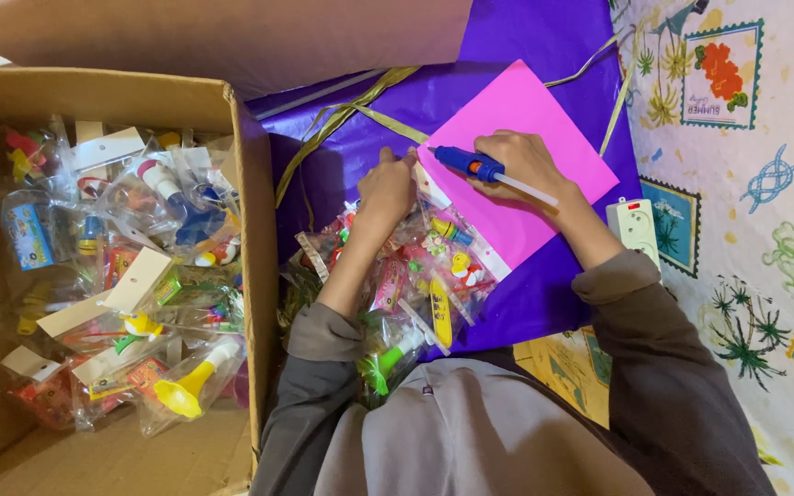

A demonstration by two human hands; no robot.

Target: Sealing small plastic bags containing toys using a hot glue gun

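Near the middle of the frame the right hand (518, 165) grips a blue glue gun (472, 165), its fingers wrapped round the body; the nozzle points toward the left of the frame and a white glue stick (527, 190) juts out behind the hand. The gun lies over a bright pink card (544, 119), which rests tilted on a purple sheet (507, 46) spread across the upper centre. Just left of the gun, the left hand (386, 188) presses down on a clear bag of small toys (434, 266), its fingers curled tight against the bag's top edge where it meets the pink card. The bag holds bright plastic pieces, a yellow one among them. A gold ribbon (351, 115) trails over the purple sheet above the hands. At the left of the frame stands an open cardboard box (255, 230) filled with more clear toy bags (130, 276). To the right of the pink card lies a white power strip (636, 230), at the edge of a printed cloth (755, 230) with stamp and palm pictures.
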